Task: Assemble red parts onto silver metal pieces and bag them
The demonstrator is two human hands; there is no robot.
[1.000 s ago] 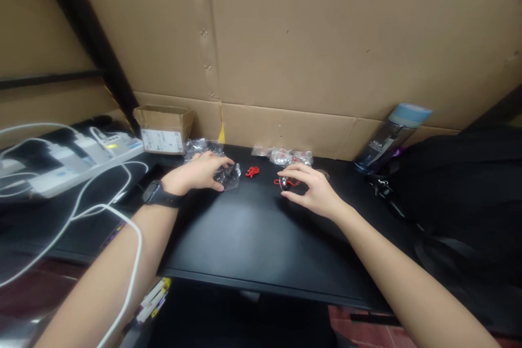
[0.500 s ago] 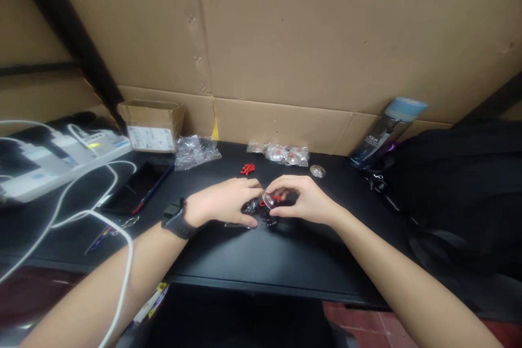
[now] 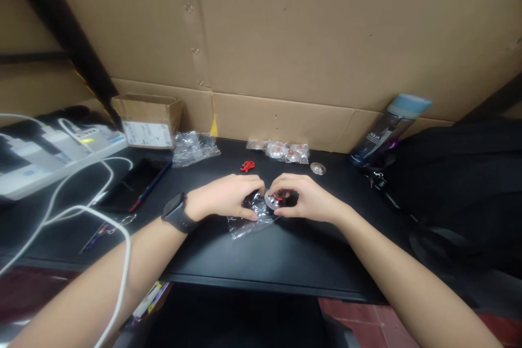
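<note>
My right hand (image 3: 304,199) pinches a small finger cymbal (image 3: 272,199) by its edge, a silvery domed disc with a red cord at its centre. Close on its left, my left hand (image 3: 228,197) has thumb and fingers closed on a clear plastic bag (image 3: 255,215), which lies crinkled on the black table. The disc is at the bag's right side, partly over it; whether they touch I cannot tell. Beyond the hands lies a small heap of red cords (image 3: 247,166). Another bare finger cymbal (image 3: 318,168) rests to the right, near several bagged finger cymbals (image 3: 281,150).
Empty plastic bags (image 3: 193,148) lie beside an open cardboard box (image 3: 147,119). At left are a white power strip (image 3: 61,160) with cables and a dark phone (image 3: 136,182). A bottle (image 3: 387,130) leans by a black bag (image 3: 460,201) at right. Cardboard (image 3: 285,38) walls the back.
The plastic bag has spread out and shows more between my hands. The finger cymbal has turned so more of its domed face shows. My hands stay nearly in place.
</note>
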